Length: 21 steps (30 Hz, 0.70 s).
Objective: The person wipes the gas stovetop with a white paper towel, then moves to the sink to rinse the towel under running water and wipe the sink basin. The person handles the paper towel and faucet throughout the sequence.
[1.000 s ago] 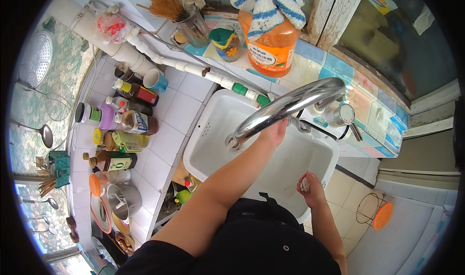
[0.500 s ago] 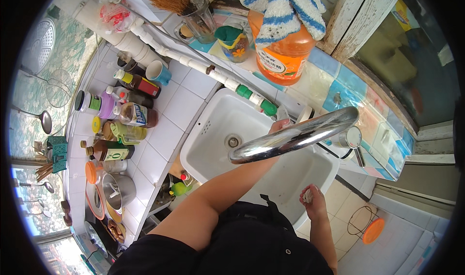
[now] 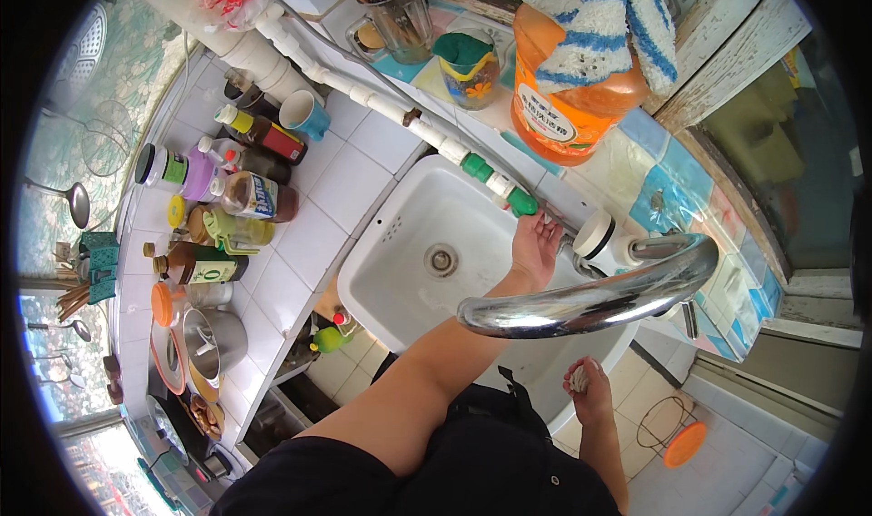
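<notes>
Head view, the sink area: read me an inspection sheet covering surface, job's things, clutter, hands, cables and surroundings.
Surface: white sink, drain uncovered; white-tiled counter to its left.
Job's things: crumpled grey-white piece, material unclear; chrome faucet arching over the sink.
Clutter: bottles and metal pot on the counter; orange jug under a striped cloth.
Hands: left loosely open near the green pipe fitting, contact unclear; right curled around the piece.
Cables: thin grey line, cable or hose unclear.
Surroundings: peeling window frame.
</notes>
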### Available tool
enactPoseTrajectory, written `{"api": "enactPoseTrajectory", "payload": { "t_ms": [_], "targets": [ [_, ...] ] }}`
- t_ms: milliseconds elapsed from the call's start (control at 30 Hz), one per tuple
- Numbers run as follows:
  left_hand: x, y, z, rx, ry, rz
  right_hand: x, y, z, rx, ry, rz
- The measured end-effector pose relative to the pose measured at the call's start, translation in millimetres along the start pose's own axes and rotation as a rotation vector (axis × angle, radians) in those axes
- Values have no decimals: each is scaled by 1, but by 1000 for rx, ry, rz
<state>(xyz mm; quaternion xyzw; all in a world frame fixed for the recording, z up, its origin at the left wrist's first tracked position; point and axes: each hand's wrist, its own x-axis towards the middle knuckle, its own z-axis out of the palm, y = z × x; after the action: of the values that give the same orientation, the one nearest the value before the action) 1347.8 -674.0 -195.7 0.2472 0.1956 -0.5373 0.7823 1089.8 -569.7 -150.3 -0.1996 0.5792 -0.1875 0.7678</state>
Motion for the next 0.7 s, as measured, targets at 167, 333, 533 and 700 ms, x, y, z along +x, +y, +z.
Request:
{"api": "enactPoseTrajectory", "payload": {
  "t_ms": [167,333,533,700],
  "targets": [
    [-7,-16,0,229,-194,-200,3,9,-8,46,11,50],
    [17,-5,-19,229,-115,-127,-1,-1,2,9,13,23],
    [33,-18,-22,614,-100,99,-4,-8,-12,75,-38,-67],
    [23,-11,-44,1266,-207,485,-3,-19,-1,167,-94,-85]
  ]
}}
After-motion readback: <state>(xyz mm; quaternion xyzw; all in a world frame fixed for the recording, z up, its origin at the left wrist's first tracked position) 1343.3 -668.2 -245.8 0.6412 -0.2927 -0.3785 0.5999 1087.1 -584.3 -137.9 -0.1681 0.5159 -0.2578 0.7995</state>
